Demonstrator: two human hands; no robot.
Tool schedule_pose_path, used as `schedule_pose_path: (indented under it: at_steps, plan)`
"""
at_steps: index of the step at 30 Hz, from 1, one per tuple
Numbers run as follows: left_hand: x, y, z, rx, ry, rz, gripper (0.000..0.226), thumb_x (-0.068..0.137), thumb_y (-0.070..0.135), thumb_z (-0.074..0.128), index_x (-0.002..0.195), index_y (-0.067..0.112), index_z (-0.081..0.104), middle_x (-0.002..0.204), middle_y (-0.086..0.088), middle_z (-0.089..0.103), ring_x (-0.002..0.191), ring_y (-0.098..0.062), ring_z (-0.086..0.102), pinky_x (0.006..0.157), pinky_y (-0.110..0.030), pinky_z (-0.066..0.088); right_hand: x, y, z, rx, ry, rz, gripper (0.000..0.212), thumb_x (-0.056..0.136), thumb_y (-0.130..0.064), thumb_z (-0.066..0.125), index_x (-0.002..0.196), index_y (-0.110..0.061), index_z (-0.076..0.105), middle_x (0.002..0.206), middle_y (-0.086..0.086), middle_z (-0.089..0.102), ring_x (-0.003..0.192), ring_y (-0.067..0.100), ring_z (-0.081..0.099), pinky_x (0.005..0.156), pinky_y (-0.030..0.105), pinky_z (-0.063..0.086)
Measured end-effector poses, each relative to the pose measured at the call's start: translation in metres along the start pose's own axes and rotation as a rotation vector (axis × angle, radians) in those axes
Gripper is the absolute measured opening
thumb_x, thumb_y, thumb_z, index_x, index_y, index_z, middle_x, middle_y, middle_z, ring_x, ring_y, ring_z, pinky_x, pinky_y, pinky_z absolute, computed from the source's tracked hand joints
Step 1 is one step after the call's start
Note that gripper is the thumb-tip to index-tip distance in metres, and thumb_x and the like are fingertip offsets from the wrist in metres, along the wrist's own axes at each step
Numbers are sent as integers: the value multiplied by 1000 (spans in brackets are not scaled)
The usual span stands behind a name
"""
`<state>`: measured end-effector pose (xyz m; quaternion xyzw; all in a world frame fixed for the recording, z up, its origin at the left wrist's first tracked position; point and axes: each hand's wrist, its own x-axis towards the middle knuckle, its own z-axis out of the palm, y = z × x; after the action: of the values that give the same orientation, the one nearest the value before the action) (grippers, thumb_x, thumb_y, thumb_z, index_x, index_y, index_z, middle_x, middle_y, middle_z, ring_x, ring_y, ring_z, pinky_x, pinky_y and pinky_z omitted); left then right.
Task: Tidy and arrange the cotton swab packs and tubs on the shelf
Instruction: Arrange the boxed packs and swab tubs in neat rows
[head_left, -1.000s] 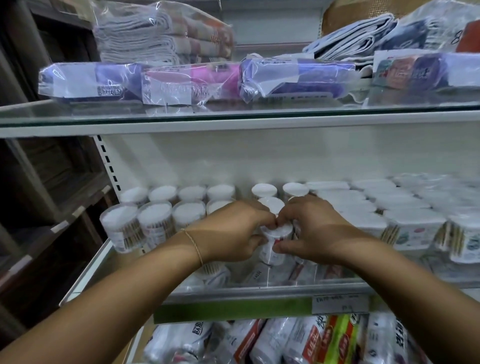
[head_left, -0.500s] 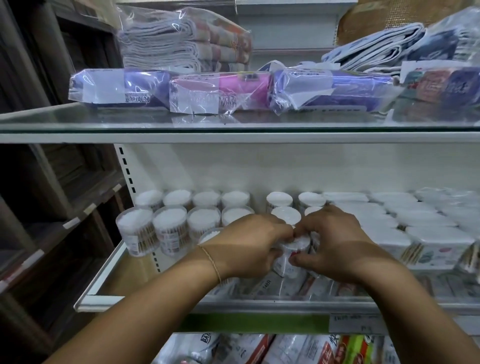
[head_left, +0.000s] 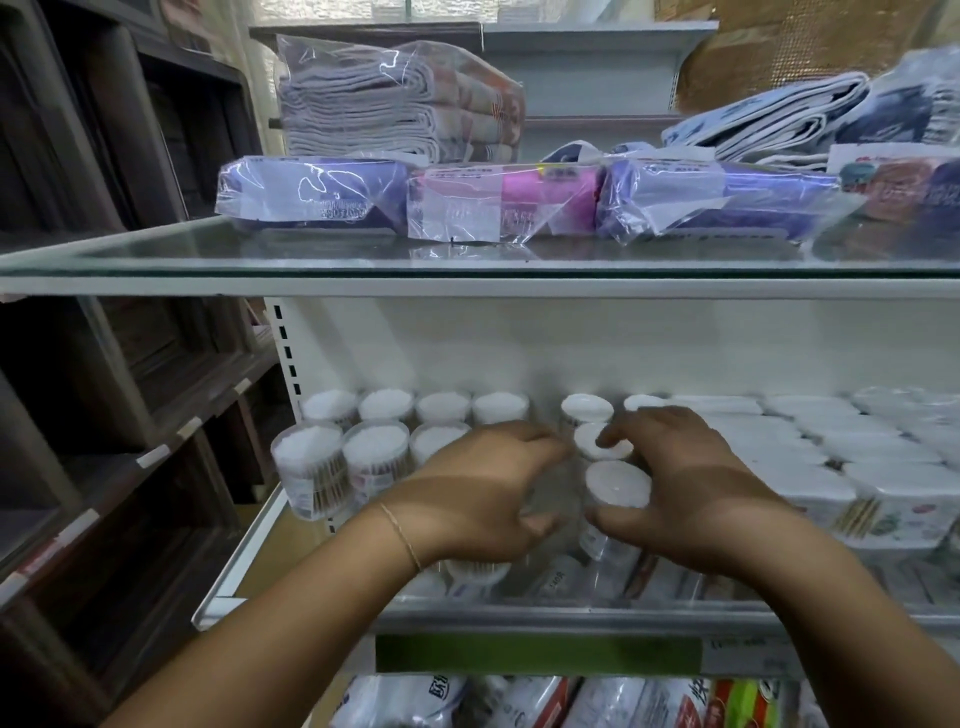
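The shelf (head_left: 519, 616) in front of you carries the cotton swab stock, under a glass shelf (head_left: 208, 254) loaded with bagged towels (head_left: 395, 104) and flat plastic packs (head_left: 311, 192). Rectangular swab tubs (head_left: 810, 467) fill the right side in rows; round swab tubs (head_left: 374, 457) stand upright in two rows at the left. Between them is a short file of smaller white-lidded tubs, and the front tub (head_left: 618, 483) stands upright between your hands. Your right hand (head_left: 691, 493) curls round it, thumb against its near side, fingertips reaching over to the lid of the tub behind. Your left hand (head_left: 488, 499) sits just beside it, apart from the right, fingers curled and blurred; you cannot tell whether it holds anything. A thin bracelet (head_left: 402, 535) circles that wrist.
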<state>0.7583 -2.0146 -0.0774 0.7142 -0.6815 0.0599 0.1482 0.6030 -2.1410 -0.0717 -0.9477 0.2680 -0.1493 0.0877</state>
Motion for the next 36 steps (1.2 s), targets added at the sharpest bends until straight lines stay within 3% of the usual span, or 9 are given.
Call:
schedule_pose_path:
  at_steps: [2, 5, 7, 10, 13, 23, 29, 32, 36]
  plan:
    - [-9, -8, -4, 71, -30, -50, 66, 85, 52, 63, 141, 25, 42, 145, 5, 43, 132, -15, 39, 110, -27, 32, 6, -9, -6, 16, -6, -48, 52, 80, -49, 68, 128, -38, 49, 129, -19, 45, 129, 10, 37, 108, 30, 35]
    - [-18, -18, -8, 132, -112, -106, 88, 86, 64, 55, 154, 21, 19, 162, 0, 16, 148, -16, 11, 118, -24, 3, 25, -23, -10, -58, -43, -144, 44, 89, -39, 60, 132, -33, 53, 137, -10, 52, 130, 13, 41, 109, 30, 34]
    - [-19, -22, -9, 136, -146, -121, 91, 87, 66, 50, 156, 17, 16, 163, -3, 13, 149, -16, 6, 117, -24, -4, 39, -32, -9, -96, -88, -171, 42, 91, -32, 57, 133, -29, 55, 137, -6, 54, 128, 16, 46, 108, 31, 36]
    - [-21, -26, -9, 133, -146, -125, 85, 89, 64, 49, 154, 16, 22, 161, -3, 19, 148, -17, 10, 118, -26, -3, 53, -40, -1, -121, -161, -172, 43, 92, -33, 57, 134, -30, 54, 142, -4, 51, 131, 18, 46, 109, 35, 37]
    - [-26, -30, -6, 114, -142, -120, 84, 90, 59, 50, 155, 19, 17, 163, -3, 13, 149, -16, 7, 118, -27, -3, 58, -44, 6, -147, -201, -183, 42, 90, -37, 59, 132, -34, 54, 141, -6, 50, 131, 17, 44, 108, 35, 38]
    - [-44, -42, 2, 138, -191, -49, 85, 87, 51, 38, 157, 18, 2, 164, -8, -2, 151, -20, -2, 122, -38, 0, 49, -54, 16, -170, -137, -156, 38, 87, -47, 62, 122, -33, 62, 126, -9, 60, 116, 15, 53, 91, 24, 41]
    - [-57, -39, 1, 165, -221, -71, 89, 84, 53, 33, 156, 20, -7, 163, -5, -13, 149, -16, -17, 120, -34, -13, 36, -64, 15, -168, -163, -91, 40, 81, -57, 62, 115, -35, 64, 117, -9, 57, 111, 15, 55, 95, 38, 49]
    - [-65, -37, 0, 184, -190, -94, 82, 96, 54, 35, 156, 18, -8, 163, -4, -16, 148, -15, -21, 119, -33, -16, 29, -69, 13, -161, -165, -77, 40, 81, -58, 64, 113, -35, 64, 110, -10, 52, 108, 14, 55, 94, 34, 48]
    - [-78, -39, -2, 280, -142, -152, 83, 89, 62, 8, 156, 14, -4, 163, -8, -16, 148, -20, -20, 110, -29, -26, 20, -78, 8, -141, -177, -53, 39, 81, -60, 65, 111, -35, 60, 106, -12, 48, 95, 11, 48, 83, 28, 45]
